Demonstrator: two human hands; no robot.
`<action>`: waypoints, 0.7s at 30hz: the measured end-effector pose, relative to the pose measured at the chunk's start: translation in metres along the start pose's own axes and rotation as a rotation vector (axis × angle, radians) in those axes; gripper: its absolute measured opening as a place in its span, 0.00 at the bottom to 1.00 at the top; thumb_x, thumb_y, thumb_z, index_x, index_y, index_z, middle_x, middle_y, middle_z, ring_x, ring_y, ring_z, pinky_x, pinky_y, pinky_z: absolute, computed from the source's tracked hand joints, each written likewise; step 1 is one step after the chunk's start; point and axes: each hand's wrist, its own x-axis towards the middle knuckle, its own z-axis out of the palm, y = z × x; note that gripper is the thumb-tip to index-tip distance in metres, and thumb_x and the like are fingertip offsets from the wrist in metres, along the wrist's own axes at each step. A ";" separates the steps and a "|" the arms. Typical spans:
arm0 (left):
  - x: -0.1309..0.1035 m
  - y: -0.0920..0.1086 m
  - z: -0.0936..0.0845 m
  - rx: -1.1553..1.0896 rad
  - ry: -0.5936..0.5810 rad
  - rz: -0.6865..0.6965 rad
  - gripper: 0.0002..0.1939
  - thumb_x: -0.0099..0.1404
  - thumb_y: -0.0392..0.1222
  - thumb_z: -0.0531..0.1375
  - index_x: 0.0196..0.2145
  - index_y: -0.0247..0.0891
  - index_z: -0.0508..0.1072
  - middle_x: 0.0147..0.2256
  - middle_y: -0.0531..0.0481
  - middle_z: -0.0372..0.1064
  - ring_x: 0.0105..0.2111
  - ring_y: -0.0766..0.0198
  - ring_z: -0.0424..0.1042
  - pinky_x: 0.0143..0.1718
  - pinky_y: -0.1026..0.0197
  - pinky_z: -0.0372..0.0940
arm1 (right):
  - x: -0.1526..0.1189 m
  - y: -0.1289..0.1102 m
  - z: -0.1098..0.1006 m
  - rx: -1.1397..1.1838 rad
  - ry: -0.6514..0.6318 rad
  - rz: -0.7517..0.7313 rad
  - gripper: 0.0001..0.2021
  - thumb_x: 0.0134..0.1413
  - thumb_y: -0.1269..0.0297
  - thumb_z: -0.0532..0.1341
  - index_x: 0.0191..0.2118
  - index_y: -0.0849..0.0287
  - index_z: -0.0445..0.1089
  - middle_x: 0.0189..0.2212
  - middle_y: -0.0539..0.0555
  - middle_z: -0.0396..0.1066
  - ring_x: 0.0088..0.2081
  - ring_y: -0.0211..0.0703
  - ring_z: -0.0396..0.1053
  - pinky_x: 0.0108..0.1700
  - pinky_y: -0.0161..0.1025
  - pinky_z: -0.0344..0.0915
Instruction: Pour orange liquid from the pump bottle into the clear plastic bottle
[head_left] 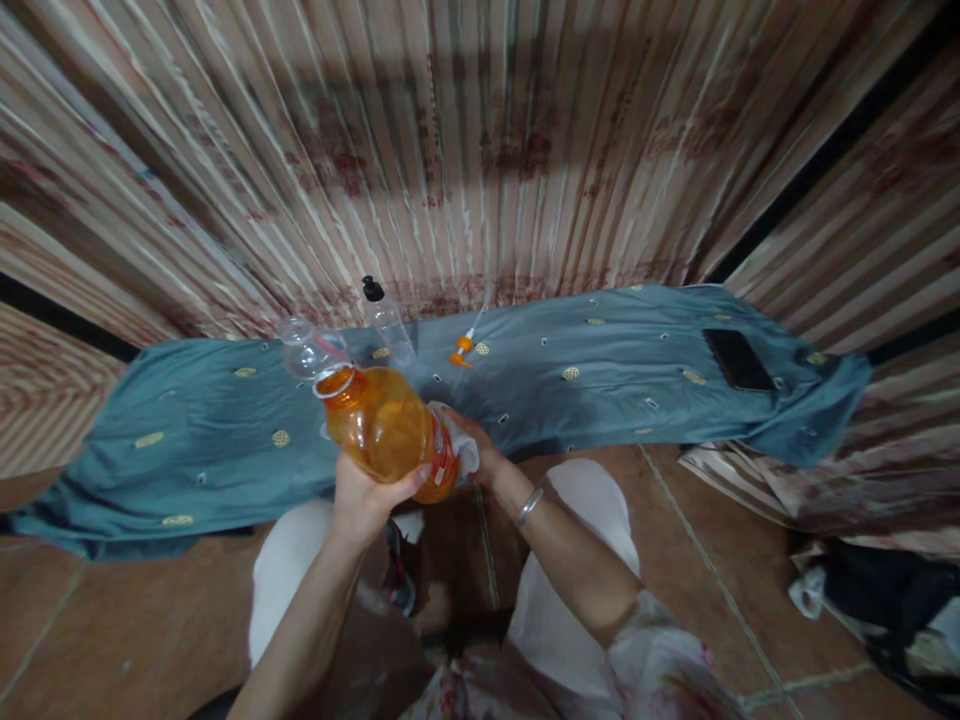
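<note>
Held in my left hand [367, 497] is a large see-through orange bottle [386, 420], tilted with its open neck toward the upper left. My left fingers wrap round its underside, thumb on its lower part. My right hand [484, 455] presses a crumpled white cloth or tissue [465, 447] against the bottle's base end, beside the red label; some of its fingers are hidden. Behind the neck is a clear plastic bottle [300, 345], partly covered. A slim clear bottle with a black top [394, 330] stands further back. An orange pump top [463, 348] with a white tube lies to its right.
A long low surface carries a blue-green patterned cloth [600, 400]. A dark phone [739, 360] lies at its right end. Pleated curtains [480, 150] hang close behind. My knees are at the front edge, and dark fabric items [885, 600] lie on the tiled floor at right.
</note>
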 end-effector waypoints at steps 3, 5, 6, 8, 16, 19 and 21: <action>0.011 -0.005 0.006 -0.001 0.003 -0.019 0.33 0.40 0.53 0.72 0.43 0.37 0.72 0.43 0.44 0.76 0.43 0.50 0.76 0.49 0.49 0.71 | 0.005 0.001 0.001 0.068 0.000 0.069 0.29 0.51 0.34 0.51 0.31 0.57 0.71 0.26 0.54 0.75 0.28 0.43 0.72 0.32 0.40 0.69; 0.023 -0.008 0.010 0.017 -0.002 -0.029 0.33 0.39 0.52 0.72 0.43 0.37 0.72 0.43 0.43 0.76 0.43 0.50 0.76 0.49 0.50 0.71 | 0.010 0.000 0.002 0.083 0.020 0.079 0.28 0.50 0.34 0.53 0.31 0.57 0.71 0.26 0.54 0.75 0.28 0.44 0.73 0.32 0.41 0.69; 0.029 -0.010 0.012 0.027 0.000 -0.021 0.33 0.39 0.51 0.72 0.42 0.36 0.72 0.43 0.44 0.76 0.43 0.50 0.76 0.49 0.50 0.71 | 0.014 -0.002 0.003 0.086 0.030 0.075 0.28 0.50 0.35 0.53 0.32 0.58 0.71 0.27 0.54 0.75 0.29 0.44 0.73 0.33 0.41 0.69; 0.043 -0.015 0.016 0.052 0.007 0.005 0.32 0.40 0.50 0.71 0.42 0.36 0.71 0.43 0.44 0.75 0.43 0.51 0.76 0.50 0.50 0.70 | 0.021 -0.007 0.004 0.086 0.052 0.054 0.26 0.51 0.37 0.54 0.34 0.57 0.72 0.29 0.54 0.76 0.33 0.45 0.74 0.37 0.41 0.69; 0.085 -0.041 0.027 0.036 0.011 0.057 0.34 0.38 0.46 0.69 0.44 0.35 0.67 0.44 0.43 0.73 0.43 0.53 0.74 0.51 0.49 0.67 | 0.046 -0.030 0.003 0.074 0.088 -0.021 0.21 0.56 0.44 0.54 0.38 0.57 0.72 0.35 0.54 0.76 0.37 0.44 0.73 0.44 0.42 0.69; 0.089 -0.048 0.029 0.020 0.039 0.058 0.37 0.37 0.46 0.70 0.46 0.36 0.65 0.45 0.43 0.72 0.44 0.53 0.74 0.51 0.49 0.66 | 0.048 -0.045 0.004 0.073 0.061 -0.088 0.20 0.57 0.46 0.54 0.39 0.57 0.73 0.35 0.53 0.76 0.38 0.45 0.73 0.44 0.42 0.69; 0.090 -0.050 0.029 0.006 0.024 0.059 0.38 0.38 0.46 0.70 0.47 0.36 0.64 0.45 0.45 0.72 0.43 0.53 0.74 0.50 0.50 0.67 | 0.049 -0.059 0.004 0.072 0.037 -0.138 0.19 0.57 0.47 0.55 0.42 0.56 0.73 0.37 0.53 0.76 0.41 0.45 0.73 0.46 0.42 0.68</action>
